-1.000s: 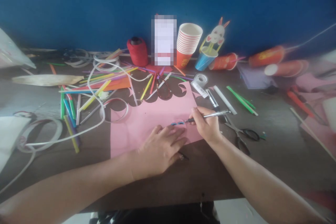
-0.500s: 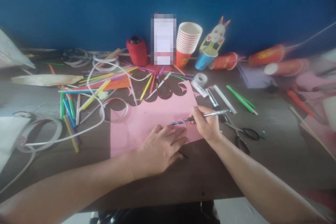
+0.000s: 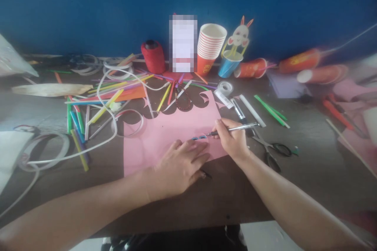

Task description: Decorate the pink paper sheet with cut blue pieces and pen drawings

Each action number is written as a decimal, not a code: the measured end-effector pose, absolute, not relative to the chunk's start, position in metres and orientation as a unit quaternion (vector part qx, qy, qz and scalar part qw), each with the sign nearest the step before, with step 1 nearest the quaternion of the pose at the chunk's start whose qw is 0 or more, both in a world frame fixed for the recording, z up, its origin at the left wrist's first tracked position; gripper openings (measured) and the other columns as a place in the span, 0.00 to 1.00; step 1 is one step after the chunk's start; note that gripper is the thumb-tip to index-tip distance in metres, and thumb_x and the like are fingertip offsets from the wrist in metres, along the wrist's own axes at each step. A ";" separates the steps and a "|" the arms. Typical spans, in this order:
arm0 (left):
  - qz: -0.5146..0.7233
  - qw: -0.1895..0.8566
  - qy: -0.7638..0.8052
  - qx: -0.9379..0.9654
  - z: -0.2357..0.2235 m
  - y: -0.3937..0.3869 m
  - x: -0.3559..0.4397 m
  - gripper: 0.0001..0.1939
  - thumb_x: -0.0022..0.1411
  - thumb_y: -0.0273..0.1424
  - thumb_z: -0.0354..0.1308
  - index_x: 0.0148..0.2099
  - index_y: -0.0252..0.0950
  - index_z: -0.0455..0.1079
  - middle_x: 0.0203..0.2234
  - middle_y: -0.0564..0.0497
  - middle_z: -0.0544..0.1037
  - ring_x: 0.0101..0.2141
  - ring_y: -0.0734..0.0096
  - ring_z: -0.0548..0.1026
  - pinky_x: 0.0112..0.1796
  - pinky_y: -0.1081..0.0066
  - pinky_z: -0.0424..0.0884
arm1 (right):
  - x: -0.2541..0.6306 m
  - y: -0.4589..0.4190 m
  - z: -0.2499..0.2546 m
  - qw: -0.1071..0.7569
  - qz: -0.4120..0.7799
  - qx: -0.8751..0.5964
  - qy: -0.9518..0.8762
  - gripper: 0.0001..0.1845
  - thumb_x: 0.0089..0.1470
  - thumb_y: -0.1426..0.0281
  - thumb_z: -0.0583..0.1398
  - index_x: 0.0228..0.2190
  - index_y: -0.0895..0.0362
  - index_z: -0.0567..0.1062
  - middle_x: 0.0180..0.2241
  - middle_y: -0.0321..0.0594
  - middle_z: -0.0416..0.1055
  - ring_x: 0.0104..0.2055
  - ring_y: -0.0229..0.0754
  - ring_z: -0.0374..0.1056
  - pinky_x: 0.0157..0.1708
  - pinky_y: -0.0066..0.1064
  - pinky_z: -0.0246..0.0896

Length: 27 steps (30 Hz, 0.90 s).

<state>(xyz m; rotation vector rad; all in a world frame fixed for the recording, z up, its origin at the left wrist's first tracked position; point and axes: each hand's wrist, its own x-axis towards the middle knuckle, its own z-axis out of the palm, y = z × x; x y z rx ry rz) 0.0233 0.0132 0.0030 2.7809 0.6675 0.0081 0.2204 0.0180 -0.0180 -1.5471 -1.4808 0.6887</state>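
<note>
A sheet of pink paper (image 3: 173,125) with scalloped cut-outs along its far edge lies on the dark table. My left hand (image 3: 182,164) rests flat on its near part, fingers stretched toward the right. Just beyond those fingertips is a small blue-edged shape (image 3: 202,137), partly covered by the hand. My right hand (image 3: 231,139) grips a pen (image 3: 235,128), its tip at the right end of the blue-edged shape. Under my left fingers a short dark thing (image 3: 207,174) shows, too hidden to name.
Scissors (image 3: 269,149) lie right of my right hand, near a marker (image 3: 239,110) and a tape roll (image 3: 225,87). Colourful straws and a white cable (image 3: 116,125) spread at left. Stacked paper cups (image 3: 210,51), a red thread spool (image 3: 153,57) and a blue cup (image 3: 229,66) with a rabbit figure stand behind.
The rabbit figure and its blue cup have swung slightly left, to a more upright tilt. Both hands and the pen stay almost where they were.
</note>
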 end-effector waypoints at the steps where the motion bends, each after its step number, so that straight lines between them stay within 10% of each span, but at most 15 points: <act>1: 0.004 0.139 0.230 0.963 0.003 0.013 0.023 0.23 0.64 0.39 0.46 0.59 0.39 0.56 0.61 0.50 0.55 0.57 0.58 0.53 0.46 0.57 0.59 | 0.220 0.018 -0.018 0.435 0.280 -0.620 -0.589 0.18 0.58 0.63 0.52 0.20 0.57 0.69 0.16 0.34 0.65 0.19 0.35 0.65 0.22 0.25 0.58; 27: 0.001 0.132 0.226 0.965 0.002 0.014 0.024 0.23 0.64 0.39 0.45 0.59 0.39 0.56 0.60 0.51 0.57 0.56 0.57 0.55 0.45 0.57 0.60 | 0.221 0.018 -0.019 0.414 0.268 -0.616 -0.614 0.18 0.58 0.64 0.52 0.20 0.57 0.68 0.16 0.33 0.64 0.19 0.34 0.63 0.22 0.26 0.57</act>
